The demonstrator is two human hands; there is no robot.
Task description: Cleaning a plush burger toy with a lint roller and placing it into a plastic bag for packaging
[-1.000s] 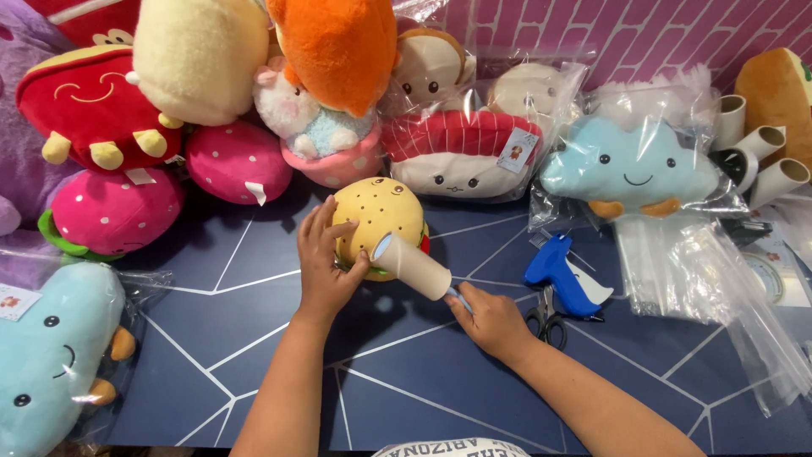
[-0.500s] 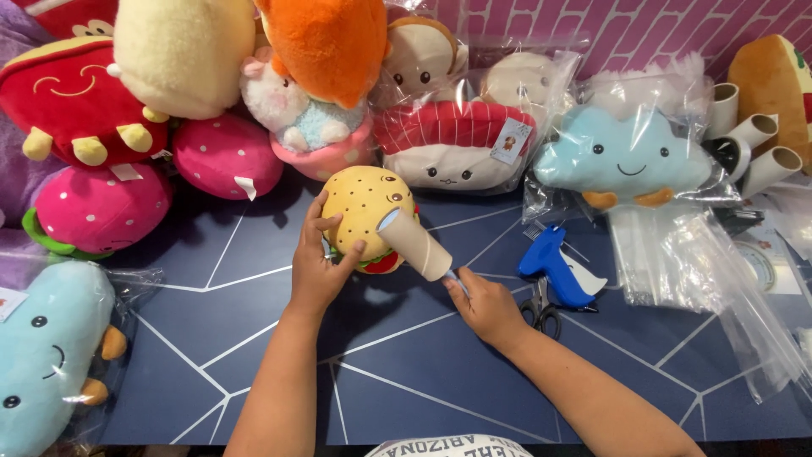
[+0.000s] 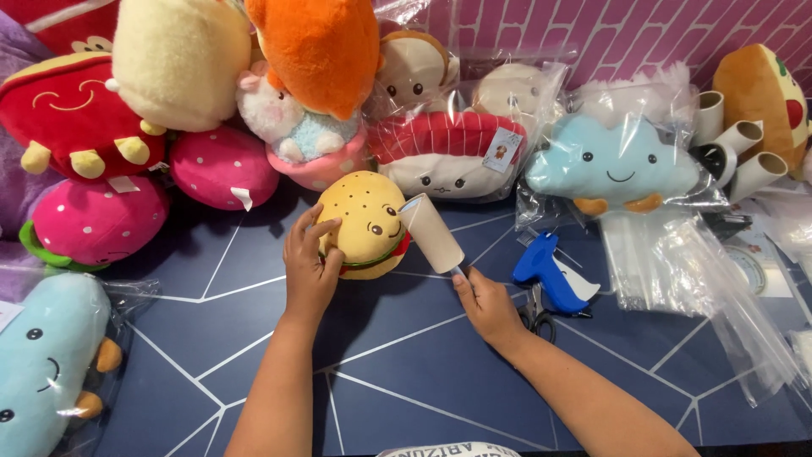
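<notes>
Clear plastic bags around the blue cloud toy [image 3: 611, 162] and the red-and-white sushi toy [image 3: 448, 152], the latter with a small square tag [image 3: 504, 149] at its right end; loose clear bags [image 3: 677, 271] heaped at right. Left hand [image 3: 309, 262] palm down, fingers curled onto the burger toy [image 3: 362, 222] on the dark blue counter [image 3: 406, 364]. Right hand [image 3: 486, 303] closed around the handle of a lint roller [image 3: 431, 234], roller head pressed against the burger's right side. Blue tagging gun [image 3: 545, 275] just beside the right hand.
</notes>
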